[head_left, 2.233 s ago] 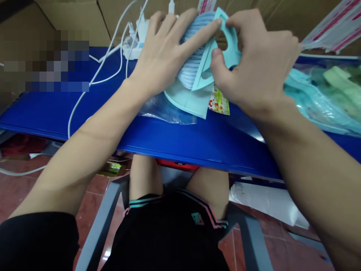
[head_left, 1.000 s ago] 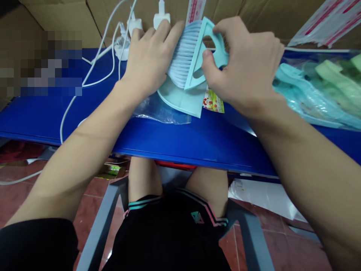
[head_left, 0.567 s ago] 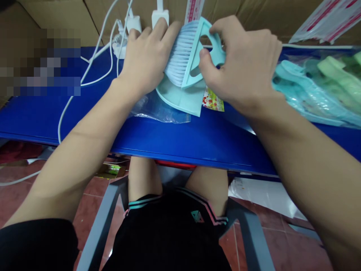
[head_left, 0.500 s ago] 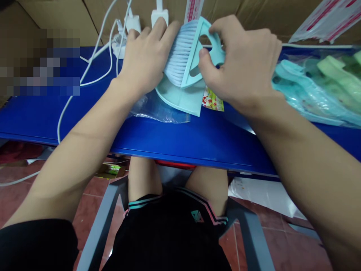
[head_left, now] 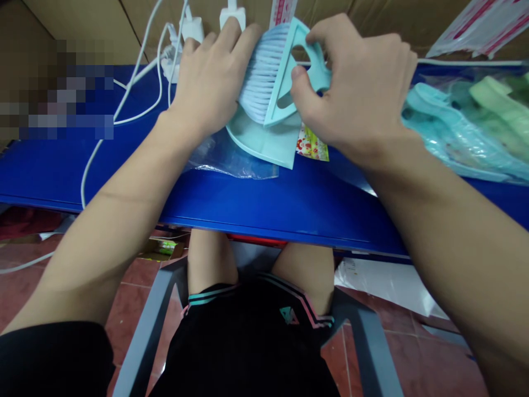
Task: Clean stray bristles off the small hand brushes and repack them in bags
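A light-blue hand brush (head_left: 264,77) is tilted above a matching dustpan (head_left: 268,142), its bristles towards the left. My right hand (head_left: 357,82) is closed on the brush's handle, thumb and forefinger at the openings in it. My left hand (head_left: 210,80) lies over the left side of the dustpan beside the bristles, its fingers curled over and their tips out of sight; it seems to grip the dustpan. Under the dustpan spreads a clear plastic bag (head_left: 235,167). A small yellow and red packet (head_left: 313,144) shows between the dustpan and my right wrist.
On the blue table (head_left: 264,204), wrapped brush sets (head_left: 467,129) in blue and green lie at the right. White cables (head_left: 134,82) and plugs (head_left: 232,19) are at the back left. Cardboard boxes (head_left: 384,25) stand behind. The table's front edge is above my lap.
My hands, the brush and the dustpan stay almost the same relative to each other. The view has shifted very slightly.
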Available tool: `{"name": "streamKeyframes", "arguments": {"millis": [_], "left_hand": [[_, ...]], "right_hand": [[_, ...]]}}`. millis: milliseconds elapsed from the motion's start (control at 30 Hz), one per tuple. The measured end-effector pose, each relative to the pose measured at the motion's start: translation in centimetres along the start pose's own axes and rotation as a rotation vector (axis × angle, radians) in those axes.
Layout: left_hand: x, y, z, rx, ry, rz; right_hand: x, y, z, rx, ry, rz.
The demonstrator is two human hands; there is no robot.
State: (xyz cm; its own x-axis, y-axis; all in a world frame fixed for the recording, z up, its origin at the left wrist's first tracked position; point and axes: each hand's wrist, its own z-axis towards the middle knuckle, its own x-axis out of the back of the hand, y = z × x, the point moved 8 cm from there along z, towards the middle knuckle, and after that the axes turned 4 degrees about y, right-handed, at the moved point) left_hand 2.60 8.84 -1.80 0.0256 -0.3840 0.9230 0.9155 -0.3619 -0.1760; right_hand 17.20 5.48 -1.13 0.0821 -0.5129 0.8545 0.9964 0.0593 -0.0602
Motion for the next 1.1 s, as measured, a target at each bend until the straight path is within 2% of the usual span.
{"name": "streamKeyframes", "arguments": {"millis": [300, 533, 767, 1100], "left_hand": [[-0.2, -0.2, 0.2, 0.019, 0.002, -0.006], [0.0, -0.4, 0.1, 0.06, -0.018, -0.014], [1.0, -1.0, 0.1, 0.114, 0.023, -0.049], [0.8, -1.6, 0.0, 0.123, 0.084, -0.071]], "right_hand": [[-0.1, 0.1, -0.1, -0.033, -0.046, 0.024], [0.1, 0.1, 0.0, -0.015, -0.018, 0.036], [0.4, -0.4, -0.1, 0.015, -0.028, 0.01], [0.8, -0.4, 0.0, 0.033, 0.023, 0.006]]}}
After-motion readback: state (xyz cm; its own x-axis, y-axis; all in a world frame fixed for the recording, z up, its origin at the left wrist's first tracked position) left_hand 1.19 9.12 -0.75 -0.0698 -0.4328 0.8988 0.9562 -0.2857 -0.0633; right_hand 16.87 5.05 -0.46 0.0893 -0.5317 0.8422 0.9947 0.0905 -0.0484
